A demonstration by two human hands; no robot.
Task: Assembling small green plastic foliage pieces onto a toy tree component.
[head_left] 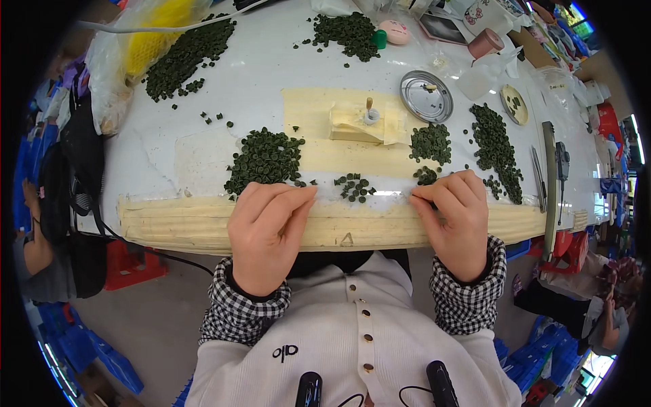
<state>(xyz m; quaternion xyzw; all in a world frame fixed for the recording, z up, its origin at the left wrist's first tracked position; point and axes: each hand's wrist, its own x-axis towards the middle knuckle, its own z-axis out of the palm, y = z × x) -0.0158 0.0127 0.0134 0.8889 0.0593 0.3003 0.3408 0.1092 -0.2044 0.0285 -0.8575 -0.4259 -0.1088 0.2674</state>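
Observation:
My left hand [266, 234] is closed in a pinch at the table's front edge, just below a large pile of small dark green round parts [266, 160]. My right hand [456, 220] also pinches, thumb against forefinger, beside a smaller cluster of these parts [426, 176]. Whatever sits between either set of fingertips is too small to make out. Between the hands lies a loose group of the same parts [354, 188]. Behind it stands a tape-covered block [356, 125] with a small white fitting and brown peg [370, 112] on it.
More green parts lie in piles at the back left [193, 57], back middle [347, 34] and right [495, 149]. A round metal tray [426, 96] and a yellowish dish [514, 104] sit at the right, near tweezers [539, 178]. A plastic bag [112, 74] lies far left.

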